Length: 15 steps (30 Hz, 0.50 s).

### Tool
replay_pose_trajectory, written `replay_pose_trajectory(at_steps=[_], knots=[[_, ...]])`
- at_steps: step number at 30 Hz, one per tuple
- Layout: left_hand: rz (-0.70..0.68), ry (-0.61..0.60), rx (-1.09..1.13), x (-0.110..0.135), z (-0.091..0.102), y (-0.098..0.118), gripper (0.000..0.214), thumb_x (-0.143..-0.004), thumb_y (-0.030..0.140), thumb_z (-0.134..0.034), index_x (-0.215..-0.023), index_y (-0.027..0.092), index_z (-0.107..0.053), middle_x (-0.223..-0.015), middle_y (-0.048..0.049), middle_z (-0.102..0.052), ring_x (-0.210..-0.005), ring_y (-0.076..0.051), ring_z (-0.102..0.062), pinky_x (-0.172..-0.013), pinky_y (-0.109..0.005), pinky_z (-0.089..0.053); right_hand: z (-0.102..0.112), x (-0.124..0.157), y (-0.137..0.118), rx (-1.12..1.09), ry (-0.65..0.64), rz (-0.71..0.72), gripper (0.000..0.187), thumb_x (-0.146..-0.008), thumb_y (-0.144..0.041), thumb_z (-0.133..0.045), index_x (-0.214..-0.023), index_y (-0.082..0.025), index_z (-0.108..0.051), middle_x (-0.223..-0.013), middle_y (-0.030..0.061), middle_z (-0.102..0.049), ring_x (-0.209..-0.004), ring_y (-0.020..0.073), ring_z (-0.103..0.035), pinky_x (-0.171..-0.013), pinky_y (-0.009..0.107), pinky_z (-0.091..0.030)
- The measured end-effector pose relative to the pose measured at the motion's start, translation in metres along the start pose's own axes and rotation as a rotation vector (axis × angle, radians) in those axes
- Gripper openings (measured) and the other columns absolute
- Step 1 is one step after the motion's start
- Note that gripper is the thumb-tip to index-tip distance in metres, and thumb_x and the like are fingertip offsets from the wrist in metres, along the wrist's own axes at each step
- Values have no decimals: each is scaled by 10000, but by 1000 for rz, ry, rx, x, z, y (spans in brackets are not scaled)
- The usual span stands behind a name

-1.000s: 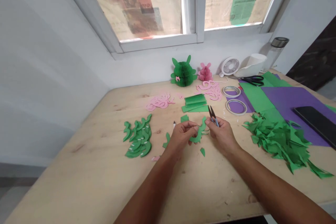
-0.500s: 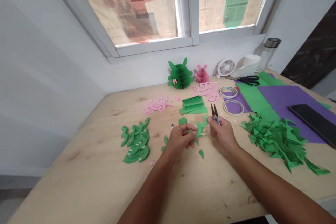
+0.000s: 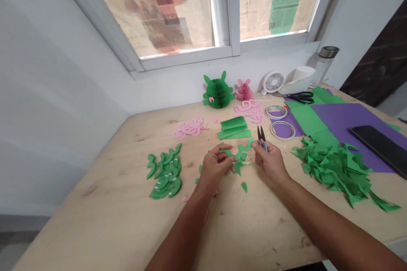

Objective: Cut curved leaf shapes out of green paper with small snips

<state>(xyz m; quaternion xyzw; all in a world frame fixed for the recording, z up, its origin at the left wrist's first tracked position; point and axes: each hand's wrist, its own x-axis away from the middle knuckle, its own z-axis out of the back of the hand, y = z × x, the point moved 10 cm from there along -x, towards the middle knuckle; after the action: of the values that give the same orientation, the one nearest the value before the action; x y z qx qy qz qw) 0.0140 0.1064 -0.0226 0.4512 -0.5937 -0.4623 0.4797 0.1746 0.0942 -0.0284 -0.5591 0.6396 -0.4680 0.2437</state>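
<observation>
My right hand is closed around small thread snips, their dark blades pointing away from me and slightly parted. Its thumb and fingertip also pinch the end of a curved green paper cutout. Left of it hovers my left hand, index finger and thumb apart beside the cutout; whether it touches the paper I cannot tell. Green scraps lie under the hands, with one small green scrap nearer me. Folded green strips are just beyond.
Stacked green curved cutouts and pink cutouts are at left. Tape rolls, a heap of green scraps, purple sheets, a phone and black scissors occupy the right. Honeycomb paper figures and a fan stand behind.
My left hand has shifted slightly left, its index finger and thumb now farther apart, with more green paper showing between the hands. The right hand stays nearly still with the snips.
</observation>
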Motion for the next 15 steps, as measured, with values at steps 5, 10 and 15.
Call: replay_pose_trajectory(at_steps=[5, 10, 15], knots=[[-66, 75, 34, -2, 9, 7, 403, -586, 223, -673, -962, 141, -554, -474, 72, -510, -418, -109, -529, -382, -188, -333, 2, -1, 6, -26, 14, -19, 343, -527, -346, -784, -699, -166, -548, -463, -114, -323, -373, 28, -193, -356, 204, -101], [-83, 128, 75, -1, 15, 10, 408, -582, 222, -670, -967, 148, -558, -516, 70, -515, -440, -105, -543, -394, -185, -340, 1, 0, 8, -1, 11, -17, 334, -529, -352, -776, -680, -167, -542, -447, -117, -310, -368, 30, -177, -358, 208, -95], [-45, 86, 116, -2, 11, 4, 419, -582, 256, -696, -964, 151, -562, -491, 65, -504, -466, -124, -564, -408, -192, -369, -1, 0, 11, -20, -10, -32, 330, -535, -349, -773, -682, -170, -539, -441, -121, -295, -369, 31, -177, -357, 201, -102]])
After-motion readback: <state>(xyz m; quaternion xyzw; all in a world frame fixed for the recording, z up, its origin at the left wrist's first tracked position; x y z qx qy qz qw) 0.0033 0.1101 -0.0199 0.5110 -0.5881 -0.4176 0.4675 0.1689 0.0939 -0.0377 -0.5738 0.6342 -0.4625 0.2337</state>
